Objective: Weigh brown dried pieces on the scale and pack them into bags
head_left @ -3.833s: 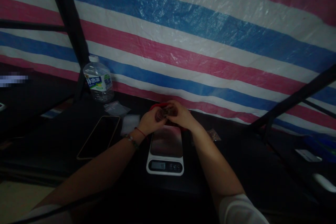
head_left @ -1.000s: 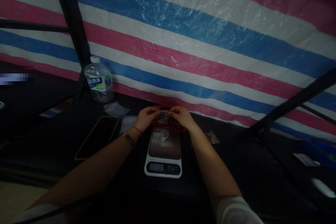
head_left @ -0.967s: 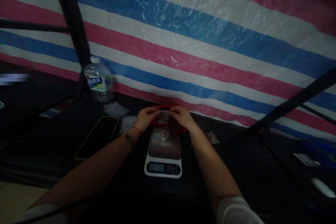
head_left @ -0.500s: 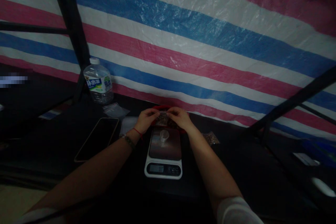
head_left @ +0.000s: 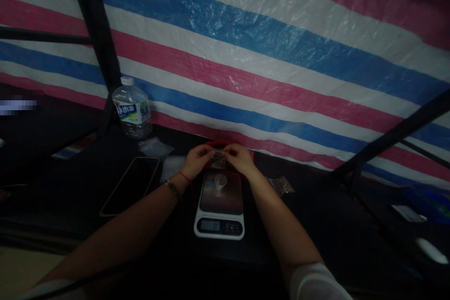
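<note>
Left hand (head_left: 197, 159): pinches left edge of clear bag (head_left: 218, 161)
Right hand (head_left: 240, 158): pinches its right edge
Cup (head_left: 221, 181): on scale (head_left: 221, 202), nearer than bag

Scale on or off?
On: the scale has dark digits, apparently zeros, on its display, with the small cup sitting on the weighing plate. Too dim to read the unit.

White-cased scale (head_left: 221, 202), pink-white-blue striped sheet (head_left: 246, 42)
</note>
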`<action>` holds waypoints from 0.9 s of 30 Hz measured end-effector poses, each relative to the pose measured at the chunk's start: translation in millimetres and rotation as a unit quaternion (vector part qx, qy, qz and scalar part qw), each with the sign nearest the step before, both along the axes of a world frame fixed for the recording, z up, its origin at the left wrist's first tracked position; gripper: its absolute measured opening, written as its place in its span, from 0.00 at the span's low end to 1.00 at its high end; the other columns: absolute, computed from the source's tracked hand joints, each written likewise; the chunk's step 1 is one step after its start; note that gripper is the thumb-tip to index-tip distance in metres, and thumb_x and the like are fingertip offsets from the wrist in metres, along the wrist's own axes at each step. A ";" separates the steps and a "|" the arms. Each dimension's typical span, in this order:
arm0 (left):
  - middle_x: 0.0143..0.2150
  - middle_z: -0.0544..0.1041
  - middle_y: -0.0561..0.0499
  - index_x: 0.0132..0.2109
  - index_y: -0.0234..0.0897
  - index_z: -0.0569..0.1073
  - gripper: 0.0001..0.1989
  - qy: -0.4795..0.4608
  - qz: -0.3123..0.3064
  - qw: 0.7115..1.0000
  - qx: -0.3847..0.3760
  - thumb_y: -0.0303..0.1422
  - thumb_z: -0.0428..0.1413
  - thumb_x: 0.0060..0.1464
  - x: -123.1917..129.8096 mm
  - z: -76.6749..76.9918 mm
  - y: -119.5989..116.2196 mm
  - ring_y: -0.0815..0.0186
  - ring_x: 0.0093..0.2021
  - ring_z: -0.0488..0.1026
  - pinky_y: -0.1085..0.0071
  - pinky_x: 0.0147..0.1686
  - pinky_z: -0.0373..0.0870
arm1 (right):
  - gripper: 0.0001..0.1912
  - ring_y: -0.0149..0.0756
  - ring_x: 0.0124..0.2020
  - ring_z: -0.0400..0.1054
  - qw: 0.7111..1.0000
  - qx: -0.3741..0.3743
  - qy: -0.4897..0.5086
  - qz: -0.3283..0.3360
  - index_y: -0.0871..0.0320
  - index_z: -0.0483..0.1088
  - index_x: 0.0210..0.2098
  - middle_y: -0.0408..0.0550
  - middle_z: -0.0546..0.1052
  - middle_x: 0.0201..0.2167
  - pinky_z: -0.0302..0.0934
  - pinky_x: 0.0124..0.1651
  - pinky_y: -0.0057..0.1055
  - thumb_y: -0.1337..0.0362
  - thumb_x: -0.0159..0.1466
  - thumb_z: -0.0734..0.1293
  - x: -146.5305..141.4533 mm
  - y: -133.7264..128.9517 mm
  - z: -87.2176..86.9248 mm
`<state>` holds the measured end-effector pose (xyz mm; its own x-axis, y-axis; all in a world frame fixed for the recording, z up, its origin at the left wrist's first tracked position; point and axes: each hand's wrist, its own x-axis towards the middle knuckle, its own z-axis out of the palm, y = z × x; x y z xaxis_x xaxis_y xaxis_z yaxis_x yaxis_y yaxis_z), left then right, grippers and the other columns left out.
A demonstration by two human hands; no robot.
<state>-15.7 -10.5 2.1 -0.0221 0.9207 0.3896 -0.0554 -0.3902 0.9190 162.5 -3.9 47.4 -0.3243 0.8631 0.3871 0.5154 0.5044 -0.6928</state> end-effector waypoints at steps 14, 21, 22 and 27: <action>0.32 0.79 0.49 0.35 0.36 0.79 0.10 0.140 -0.005 0.987 0.073 0.37 0.59 0.50 -3.0 -3.9 -1.7 0.65 0.32 0.74 0.72 0.33 0.71 | 0.05 0.32 0.32 0.70 0.997 0.040 -0.044 0.052 0.58 0.76 0.31 0.45 0.77 0.30 0.60 0.36 0.27 0.67 0.60 0.67 -6.2 -4.3 1.8; 0.33 0.80 0.47 0.33 0.35 0.79 0.12 0.124 0.049 0.989 0.067 0.40 0.58 0.49 -4.2 1.7 0.7 0.63 0.34 0.76 0.69 0.38 0.72 | 0.05 0.33 0.30 0.69 0.995 0.064 -0.050 -0.057 0.58 0.75 0.26 0.44 0.77 0.26 0.59 0.34 0.28 0.63 0.57 0.70 -2.2 -4.7 11.2; 0.33 0.80 0.48 0.33 0.35 0.79 0.12 0.113 0.053 0.991 0.057 0.40 0.58 0.48 -4.4 3.8 1.0 0.63 0.34 0.76 0.68 0.39 0.72 | 0.05 0.33 0.30 0.69 0.995 0.062 -0.043 -0.062 0.58 0.75 0.26 0.44 0.77 0.27 0.59 0.35 0.28 0.64 0.57 0.70 -0.6 -4.9 13.7; 0.32 0.80 0.48 0.29 0.35 0.78 0.11 0.052 0.059 0.997 0.008 0.40 0.61 0.43 -2.2 15.6 -1.5 0.62 0.34 0.76 0.67 0.40 0.72 | 0.05 0.33 0.32 0.70 0.996 0.068 -0.044 -0.043 0.58 0.76 0.29 0.44 0.78 0.29 0.59 0.38 0.29 0.67 0.58 0.67 4.4 -9.2 31.3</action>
<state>-17.9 -12.1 17.8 -0.0878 0.9077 0.4103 0.0876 -0.4032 0.9109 166.9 -13.1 78.7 -0.2895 0.8309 0.4751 0.6156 0.5417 -0.5724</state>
